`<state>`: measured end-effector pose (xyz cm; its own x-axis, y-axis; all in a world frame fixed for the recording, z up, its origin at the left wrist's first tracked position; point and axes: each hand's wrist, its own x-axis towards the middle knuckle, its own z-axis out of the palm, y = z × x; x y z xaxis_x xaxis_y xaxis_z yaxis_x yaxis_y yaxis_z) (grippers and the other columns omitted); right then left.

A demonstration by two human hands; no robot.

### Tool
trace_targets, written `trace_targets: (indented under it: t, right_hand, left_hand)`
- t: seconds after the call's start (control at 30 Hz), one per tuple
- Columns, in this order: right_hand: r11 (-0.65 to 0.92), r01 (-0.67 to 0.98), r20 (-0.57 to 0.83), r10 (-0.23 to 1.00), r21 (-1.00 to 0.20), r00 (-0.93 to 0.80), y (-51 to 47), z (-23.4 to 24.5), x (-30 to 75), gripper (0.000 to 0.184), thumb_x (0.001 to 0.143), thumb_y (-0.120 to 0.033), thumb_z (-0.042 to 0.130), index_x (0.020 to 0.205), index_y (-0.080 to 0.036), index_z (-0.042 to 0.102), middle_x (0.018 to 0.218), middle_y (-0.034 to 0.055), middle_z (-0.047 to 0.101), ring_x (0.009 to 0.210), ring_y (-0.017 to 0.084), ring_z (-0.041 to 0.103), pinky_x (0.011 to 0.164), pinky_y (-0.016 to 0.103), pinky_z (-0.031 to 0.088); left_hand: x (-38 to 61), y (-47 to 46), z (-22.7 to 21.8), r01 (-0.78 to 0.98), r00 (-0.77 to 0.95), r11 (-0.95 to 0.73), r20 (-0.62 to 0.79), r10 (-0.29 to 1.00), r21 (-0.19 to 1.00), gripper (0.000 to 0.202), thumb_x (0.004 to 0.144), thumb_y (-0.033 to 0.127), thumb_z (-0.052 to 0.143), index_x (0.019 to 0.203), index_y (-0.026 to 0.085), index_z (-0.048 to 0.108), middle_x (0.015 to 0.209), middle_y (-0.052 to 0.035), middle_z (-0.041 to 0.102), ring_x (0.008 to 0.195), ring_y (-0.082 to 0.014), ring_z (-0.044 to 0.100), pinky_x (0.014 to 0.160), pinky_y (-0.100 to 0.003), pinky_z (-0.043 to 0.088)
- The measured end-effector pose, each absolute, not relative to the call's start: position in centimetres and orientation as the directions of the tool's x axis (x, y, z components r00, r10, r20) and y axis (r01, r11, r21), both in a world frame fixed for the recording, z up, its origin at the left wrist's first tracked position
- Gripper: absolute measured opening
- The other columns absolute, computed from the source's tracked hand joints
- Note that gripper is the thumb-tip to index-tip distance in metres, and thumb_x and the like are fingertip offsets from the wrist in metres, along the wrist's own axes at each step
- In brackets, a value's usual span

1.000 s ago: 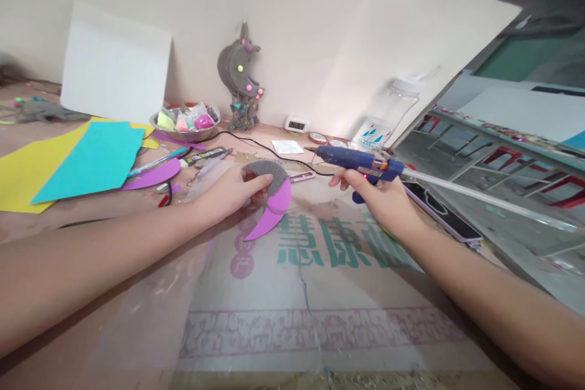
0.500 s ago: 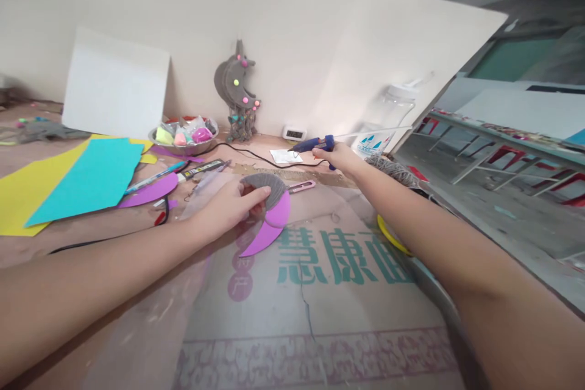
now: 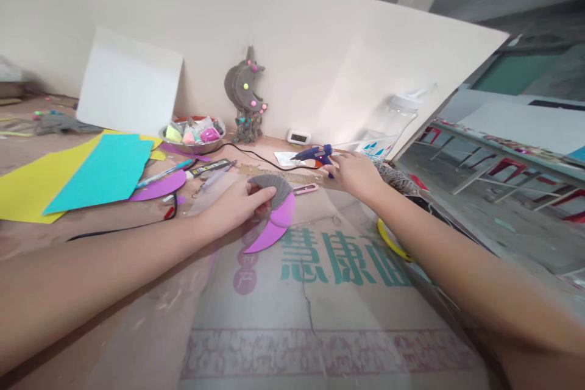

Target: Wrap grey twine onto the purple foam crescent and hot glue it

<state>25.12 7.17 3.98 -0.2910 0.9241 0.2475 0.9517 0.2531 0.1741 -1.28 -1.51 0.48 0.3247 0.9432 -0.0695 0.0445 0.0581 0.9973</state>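
My left hand (image 3: 240, 201) is closed on a crescent craft piece (image 3: 276, 219), purple foam with a grey yarn-wrapped top, and holds it down on the printed sack (image 3: 329, 292) that covers the table. My right hand (image 3: 356, 173) reaches to the far side, its fingers curled at the handle of a blue hot glue gun (image 3: 313, 155). The gun sits low on the table, nozzle pointing left, with its black cord (image 3: 256, 155) trailing left behind the crescent.
Teal (image 3: 105, 170) and yellow (image 3: 22, 189) sheets, a purple cut-out (image 3: 159, 186) and a pen (image 3: 164, 173) lie at left. A bowl of pom-poms (image 3: 192, 145), a grey moon ornament (image 3: 244, 88), a small clock (image 3: 298, 136) and a plastic jar (image 3: 397, 116) stand along the wall. A yellow ring (image 3: 390, 242) lies under my right forearm.
My right hand carried the glue gun from near me out to the far side of the table and lowered it there. My left hand stayed on the crescent.
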Motion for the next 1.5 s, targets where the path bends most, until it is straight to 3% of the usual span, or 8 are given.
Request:
trace_targets:
  t: [0.07,0.2,0.27,0.37,0.53,0.63,0.9,1.5]
  right_hand:
    - [0.345,0.939,0.330,0.888,-0.015,-0.321,4.3,4.3,23.9,0.036,0.092,-0.043,0.041,0.091,-0.016,0.064,0.099,0.0123,0.067,0.098,0.025,0.058,0.085,0.036,0.041]
    - [0.386,0.752,0.163,0.920,-0.535,-0.356,-1.3,3.7,21.2,0.030,0.087,-0.049,0.048,0.087,-0.020,0.056,0.075,0.0015,0.061,0.062,0.014,0.054,0.057,0.027,0.043]
    - [0.311,0.660,0.029,0.915,-0.684,-0.401,-3.0,2.8,20.3,0.031,0.086,-0.048,0.050,0.102,-0.022,0.051,0.076,-0.0005,0.060,0.056,0.011,0.051,0.051,0.024,0.041]
    - [0.292,0.529,0.040,0.899,-0.797,-0.436,-4.0,1.6,19.6,0.034,0.083,-0.044,0.057,0.107,-0.022,0.046,0.087,0.0007,0.060,0.059,0.009,0.052,0.053,0.023,0.043]
    - [0.365,0.581,0.056,0.875,-0.728,-0.480,-3.9,1.4,19.1,0.014,0.083,-0.032,0.056,0.090,-0.020,0.059,0.067,-0.0022,0.059,0.061,0.012,0.053,0.057,0.025,0.043]
    - [0.431,0.627,0.096,0.864,-0.649,-0.494,-4.2,1.8,18.9,0.018,0.085,-0.031,0.054,0.076,-0.020,0.065,0.071,-0.0003,0.064,0.063,0.013,0.056,0.060,0.026,0.044]
    - [0.464,0.567,0.317,0.884,-0.681,-0.342,-3.3,2.0,19.3,0.019,0.085,-0.034,0.055,0.084,-0.020,0.067,0.082,0.0024,0.069,0.074,0.016,0.061,0.070,0.029,0.048]
    - [0.471,0.626,0.316,0.882,-0.622,-0.349,-1.6,0.0,20.0,0.015,0.084,-0.027,0.056,0.083,-0.017,0.067,0.078,0.0022,0.066,0.067,0.012,0.055,0.062,0.026,0.042]
  left_hand:
    - [-1.3,-1.4,0.6,0.096,0.304,-0.005,-0.024,0.952,0.995,0.032,0.080,0.042,0.057,0.062,0.017,0.050,0.056,0.0035,0.048,0.048,-0.0081,0.043,0.045,-0.021,0.033]
    - [-1.5,-1.1,0.6,0.160,0.283,-0.101,0.052,0.958,0.982,0.033,0.081,0.044,0.054,0.063,0.017,0.053,0.058,0.0024,0.050,0.051,-0.0099,0.045,0.048,-0.023,0.035]
    - [-1.6,-1.0,0.4,0.185,0.277,-0.119,0.065,0.959,0.975,0.034,0.081,0.045,0.053,0.062,0.017,0.053,0.058,0.0016,0.051,0.053,-0.0105,0.046,0.050,-0.024,0.036]
    - [-1.8,-0.8,0.3,0.204,0.270,-0.154,0.096,0.958,0.967,0.035,0.081,0.045,0.053,0.062,0.016,0.055,0.059,0.0008,0.053,0.055,-0.0107,0.048,0.053,-0.024,0.037]
    - [-1.8,-1.1,0.6,0.234,0.289,-0.147,0.076,0.954,0.961,0.036,0.082,0.045,0.052,0.060,0.016,0.053,0.055,0.0014,0.050,0.049,-0.0098,0.044,0.047,-0.023,0.033]
    - [-1.7,-1.4,0.8,0.247,0.327,-0.140,0.054,0.944,0.959,0.035,0.082,0.043,0.052,0.059,0.017,0.051,0.053,0.0031,0.047,0.045,-0.0085,0.041,0.044,-0.022,0.031]
    - [-1.7,-1.3,0.4,0.336,0.377,-0.202,0.065,0.924,0.920,0.036,0.082,0.044,0.051,0.059,0.017,0.055,0.054,0.0007,0.053,0.046,-0.0101,0.045,0.045,-0.023,0.034]
    - [-1.4,-1.8,1.4,0.266,0.352,-0.095,-0.005,0.936,0.959,0.030,0.082,0.034,0.053,0.057,0.016,0.052,0.055,0.0024,0.051,0.047,-0.0078,0.044,0.045,-0.020,0.035]
